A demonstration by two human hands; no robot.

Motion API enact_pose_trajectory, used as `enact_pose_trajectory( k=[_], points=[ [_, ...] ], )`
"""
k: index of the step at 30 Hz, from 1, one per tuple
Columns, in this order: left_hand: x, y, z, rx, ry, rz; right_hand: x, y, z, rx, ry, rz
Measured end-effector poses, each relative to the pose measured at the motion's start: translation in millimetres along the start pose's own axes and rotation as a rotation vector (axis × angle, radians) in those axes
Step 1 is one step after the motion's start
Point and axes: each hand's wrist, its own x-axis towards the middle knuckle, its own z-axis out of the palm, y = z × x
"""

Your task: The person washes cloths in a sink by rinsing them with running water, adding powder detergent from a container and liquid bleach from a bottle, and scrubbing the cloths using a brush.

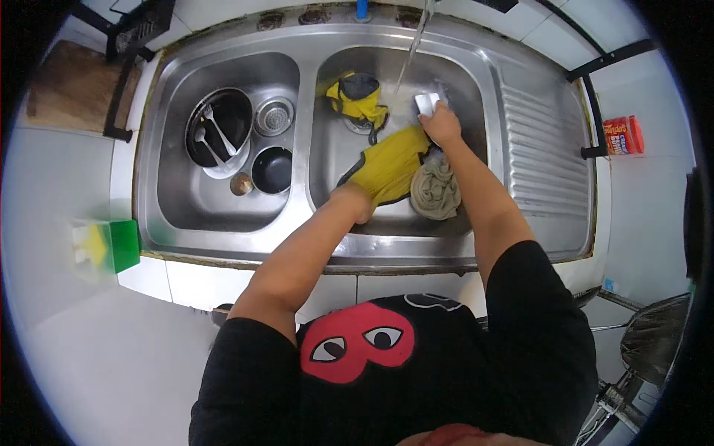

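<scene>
In the right sink basin, a yellow cloth with dark edging is stretched out. My left hand is closed on its near end, with the fingers mostly hidden by the fabric. My right hand grips a white bar of soap just beyond the cloth's far end. A beige rolled cloth lies below my right hand, against the yellow one. Farther back in the same basin sits a crumpled yellow-and-grey cloth, partly over the drain.
Water runs down from above into the right basin. The left basin holds a black pan with cutlery, a small dark pot and a drain strainer. A ribbed drainboard lies right, a green-and-yellow sponge box left.
</scene>
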Motion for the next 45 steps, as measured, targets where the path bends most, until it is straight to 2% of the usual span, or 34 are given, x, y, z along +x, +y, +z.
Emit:
enact_pose_trajectory(
  k=[2, 3, 6, 9, 12, 13, 15, 18, 19, 21, 23, 26, 27, 28, 30, 31, 34, 35, 37, 40, 41, 43, 45],
  points=[
    [-8, 1, -13, -0.015, 0.086, -0.031, -4, -6, -6, 0.072, 0.007, 0.029],
    [-11, 0, -16, -0.026, 0.123, -0.046, -18, -6, 1, 0.070, -0.030, -0.085],
    [-4, -4, -11, 0.206, 0.364, 0.215, -76, -3, 34, 0.060, -0.136, -0.419],
    [3, -1, -12, 0.067, 0.119, -0.058, -53, -19, -4, 0.064, -0.205, -0.206],
    [3, 3, -4, 0.059, 0.061, -0.118, -25, -31, 14, 0.058, -0.087, -0.056],
    [3, -1, -4, 0.027, 0.067, -0.119, -37, -55, 6, 0.041, -0.175, -0.028],
    [4, -3, -1, -0.043, 0.071, -0.109, -78, -70, 31, 0.193, -0.202, -0.299],
    [-11, 0, -10, 0.098, -0.028, -0.090, -79, -41, 56, 0.113, -0.242, -0.341],
    [-11, 1, -10, 0.096, -0.039, -0.089, -55, -31, 42, 0.264, -0.235, -0.181],
    [-12, 2, -16, 0.094, -0.046, -0.099, -16, -24, 9, 0.085, -0.104, 0.037],
    [-18, 1, -15, 0.110, 0.011, -0.070, 0, -12, -5, 0.039, 0.056, 0.062],
    [6, -17, -17, -0.045, 0.057, -0.062, -13, -2, -53, 0.018, -0.229, 0.021],
    [21, -25, -17, -0.126, 0.066, -0.062, -20, 10, -58, -0.106, -0.370, -0.087],
    [22, -26, -19, -0.200, 0.237, -0.114, -31, 20, -60, -0.230, -0.515, -0.191],
    [20, -25, -22, -0.344, 0.568, -0.211, -72, -4, -101, -0.075, -0.743, 0.001],
    [25, -25, -10, -0.319, 0.714, -0.212, -71, 3, -98, -0.073, -0.770, 0.005],
    [33, -26, -3, -0.351, 0.639, -0.271, -41, 21, -78, 0.043, -0.236, -0.439],
    [38, -28, -5, -0.335, 0.651, -0.239, -46, -9, -97, 0.345, -0.334, -0.222],
    [43, -35, -12, -0.298, 0.671, -0.175, -20, -32, -79, 1.006, -0.446, -0.025],
    [49, -33, -47, -0.632, 0.749, -0.052, 15, -90, -69, 1.343, -0.454, 0.166],
    [44, -30, -63, -0.997, 0.719, 0.020, 22, -105, -71, 1.396, -0.459, 0.206],
    [34, -24, -96, -1.726, 0.594, 0.182, 30, -124, -83, 1.436, -0.495, 0.127],
    [26, -21, -128, -1.837, 0.558, 0.283, 23, -131, -109, 1.340, -0.524, -0.036]
  ],
)
